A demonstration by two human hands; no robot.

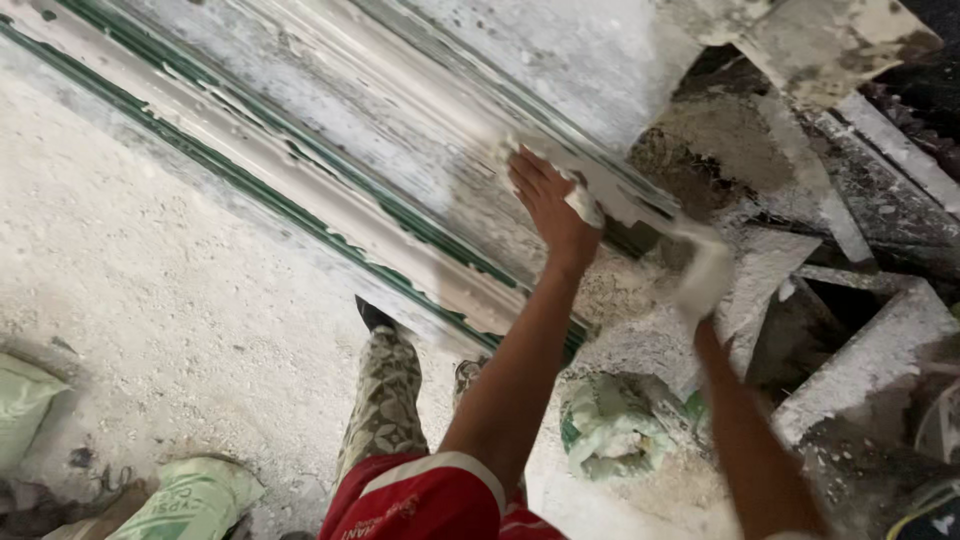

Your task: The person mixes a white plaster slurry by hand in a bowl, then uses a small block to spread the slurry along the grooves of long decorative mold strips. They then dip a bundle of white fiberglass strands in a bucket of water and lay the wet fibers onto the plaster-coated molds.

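Your left hand lies flat on the long white plaster moulding, fingers spread near its end. Your right hand (coated in white plaster) grips that end's edge. A crumpled green-white sack lies on the dusty floor below.

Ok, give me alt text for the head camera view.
Seen from above, the left hand presses flat on a long plaster-coated green mould, while the right hand, caked in white plaster, works its end. Sacks lie on the dusty floor.
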